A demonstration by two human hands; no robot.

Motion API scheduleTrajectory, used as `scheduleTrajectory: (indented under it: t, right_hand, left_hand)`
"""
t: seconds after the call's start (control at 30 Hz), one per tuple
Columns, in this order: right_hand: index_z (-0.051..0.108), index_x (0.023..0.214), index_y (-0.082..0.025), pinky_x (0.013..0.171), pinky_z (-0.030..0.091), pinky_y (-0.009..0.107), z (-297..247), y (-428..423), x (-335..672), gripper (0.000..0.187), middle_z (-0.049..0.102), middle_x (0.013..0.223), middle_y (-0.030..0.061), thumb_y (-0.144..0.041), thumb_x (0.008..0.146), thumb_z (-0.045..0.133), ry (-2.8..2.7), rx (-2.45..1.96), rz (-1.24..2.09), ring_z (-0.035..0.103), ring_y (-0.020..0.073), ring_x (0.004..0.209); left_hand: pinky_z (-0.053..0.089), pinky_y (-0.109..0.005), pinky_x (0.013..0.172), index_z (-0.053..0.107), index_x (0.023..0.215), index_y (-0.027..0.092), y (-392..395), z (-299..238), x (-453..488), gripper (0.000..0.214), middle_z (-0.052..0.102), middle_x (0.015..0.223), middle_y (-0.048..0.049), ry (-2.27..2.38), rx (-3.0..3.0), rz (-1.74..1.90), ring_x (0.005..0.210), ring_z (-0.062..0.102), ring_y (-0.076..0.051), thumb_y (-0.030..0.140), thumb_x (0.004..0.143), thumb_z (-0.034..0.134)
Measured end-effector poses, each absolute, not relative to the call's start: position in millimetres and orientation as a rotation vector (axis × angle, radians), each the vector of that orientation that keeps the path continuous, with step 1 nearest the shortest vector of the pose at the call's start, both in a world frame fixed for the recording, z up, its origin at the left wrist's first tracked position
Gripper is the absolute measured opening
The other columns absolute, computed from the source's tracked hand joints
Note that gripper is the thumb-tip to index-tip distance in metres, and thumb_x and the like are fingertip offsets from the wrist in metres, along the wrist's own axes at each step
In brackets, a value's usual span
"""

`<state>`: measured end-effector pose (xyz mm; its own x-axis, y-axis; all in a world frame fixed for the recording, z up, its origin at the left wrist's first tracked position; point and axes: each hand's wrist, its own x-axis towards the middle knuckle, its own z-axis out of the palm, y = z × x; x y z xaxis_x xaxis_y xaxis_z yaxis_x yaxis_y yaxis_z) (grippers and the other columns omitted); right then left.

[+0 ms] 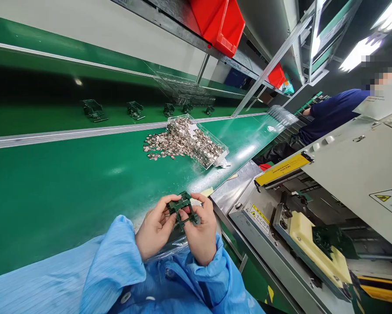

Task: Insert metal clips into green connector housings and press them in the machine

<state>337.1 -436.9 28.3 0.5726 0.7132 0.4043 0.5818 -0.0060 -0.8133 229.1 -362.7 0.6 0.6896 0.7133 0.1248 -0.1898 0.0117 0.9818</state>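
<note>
Between my two hands, just above the near edge of the green bench, is a dark green plastic frame [183,207] with openings in it. My left hand [156,226] pinches its left side with thumb and fingers. On the other side my right hand [201,229] grips it, with the thumb pressed onto the front. Whether a small metal part sits in the fingers is too hidden to tell. Farther up the bench, small metal pieces [165,145] spill in a heap from a clear plastic tray [224,153] lying beyond my hands.
Several similar green frames [93,110] stand on the dark belt behind a metal rail [124,129]. At the right is a machine with a yellow fixture [308,235] and a hand-hazard label [259,218]. Red bins [222,26] sit overhead. A person in dark blue [336,109] works beyond.
</note>
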Motion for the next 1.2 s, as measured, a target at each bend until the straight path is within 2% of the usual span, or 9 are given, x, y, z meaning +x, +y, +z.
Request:
scheduleTrajectory:
  t: [0.17, 0.33, 0.47, 0.57, 0.77, 0.97, 1.03, 1.1, 1.2]
  right_hand:
    - [0.066, 0.071, -0.021, 0.087, 0.044, 0.038, 30, -439, 337, 0.008, 0.057, 0.107, 0.0090, -0.017, 0.078, 0.065, -1.051, -1.643, 0.248, 0.055, 0.0245, 0.102]
    - [0.062, 0.066, -0.020, 0.078, 0.047, 0.033, 25, -438, 337, 0.012, 0.059, 0.099, 0.0073, -0.024, 0.075, 0.069, -0.842, -1.509, 0.428, 0.057, 0.0223, 0.094]
    - [0.057, 0.066, -0.019, 0.078, 0.046, 0.032, 13, -437, 333, 0.020, 0.061, 0.100, 0.0067, -0.028, 0.072, 0.074, -0.676, -1.340, 0.558, 0.058, 0.0209, 0.091]
    - [0.053, 0.067, -0.019, 0.073, 0.046, 0.029, 9, -437, 330, 0.025, 0.062, 0.092, 0.0046, -0.029, 0.069, 0.076, -0.569, -1.251, 0.625, 0.057, 0.0182, 0.082]
    - [0.047, 0.079, -0.022, 0.059, 0.041, 0.020, 17, -438, 332, 0.045, 0.055, 0.074, -0.0049, -0.018, 0.055, 0.085, -0.371, -1.073, 0.854, 0.051, 0.0120, 0.067]
    - [0.045, 0.078, -0.023, 0.055, 0.039, 0.018, 18, -442, 345, 0.048, 0.055, 0.070, -0.0070, -0.015, 0.053, 0.086, -0.363, -0.966, 1.050, 0.050, 0.0099, 0.061]
    - [0.049, 0.080, -0.023, 0.058, 0.042, 0.020, 16, -448, 355, 0.047, 0.058, 0.073, -0.0056, -0.017, 0.054, 0.087, -0.429, -0.971, 1.105, 0.053, 0.0113, 0.066]
    - [0.056, 0.090, -0.024, 0.067, 0.046, 0.024, 13, -458, 369, 0.047, 0.063, 0.085, -0.0014, -0.021, 0.056, 0.088, -0.551, -0.997, 1.145, 0.059, 0.0153, 0.079]
    - [0.057, 0.119, -0.027, 0.083, 0.047, 0.032, 15, -476, 387, 0.066, 0.059, 0.122, 0.0069, -0.030, 0.061, 0.088, -0.824, -1.046, 1.077, 0.054, 0.0234, 0.111]
  left_hand:
    - [0.051, -0.025, 0.078, 0.047, 0.120, 0.021, -363, -1, 228, 0.032, 0.066, 0.108, -0.0069, 0.487, 1.466, 0.766, 0.089, 0.065, -0.015, 0.020, 0.088, 0.049]
    - [0.052, -0.023, 0.077, 0.047, 0.119, 0.021, -365, 2, 227, 0.030, 0.064, 0.108, -0.0077, 0.454, 1.436, 0.749, 0.091, 0.064, -0.015, 0.023, 0.089, 0.050]
    - [0.052, -0.022, 0.076, 0.047, 0.117, 0.020, -367, 5, 227, 0.030, 0.064, 0.107, -0.0078, 0.440, 1.403, 0.736, 0.090, 0.064, -0.015, 0.025, 0.088, 0.053]
    - [0.051, -0.021, 0.072, 0.047, 0.117, 0.019, -368, 6, 226, 0.031, 0.064, 0.100, -0.0065, 0.443, 1.417, 0.722, 0.083, 0.063, -0.014, 0.025, 0.087, 0.053]
    - [0.051, -0.023, 0.069, 0.046, 0.117, 0.019, -369, 5, 225, 0.032, 0.063, 0.094, -0.0059, 0.450, 1.425, 0.671, 0.077, 0.059, -0.014, 0.025, 0.086, 0.052]
    - [0.051, -0.024, 0.073, 0.049, 0.116, 0.019, -369, 1, 225, 0.032, 0.063, 0.093, -0.0055, 0.394, 1.424, 0.539, 0.081, 0.061, -0.015, 0.027, 0.086, 0.054]
    - [0.051, -0.025, 0.077, 0.048, 0.116, 0.019, -369, 2, 226, 0.033, 0.064, 0.098, -0.0067, 0.385, 1.379, 0.519, 0.086, 0.063, -0.016, 0.029, 0.086, 0.056]
    - [0.051, -0.025, 0.082, 0.048, 0.117, 0.019, -369, 4, 227, 0.034, 0.064, 0.105, -0.0083, 0.375, 1.330, 0.522, 0.092, 0.063, -0.017, 0.031, 0.086, 0.057]
    - [0.051, -0.027, 0.085, 0.046, 0.117, 0.018, -370, 8, 231, 0.039, 0.064, 0.110, -0.0101, 0.370, 1.308, 0.508, 0.099, 0.063, -0.019, 0.035, 0.085, 0.060]
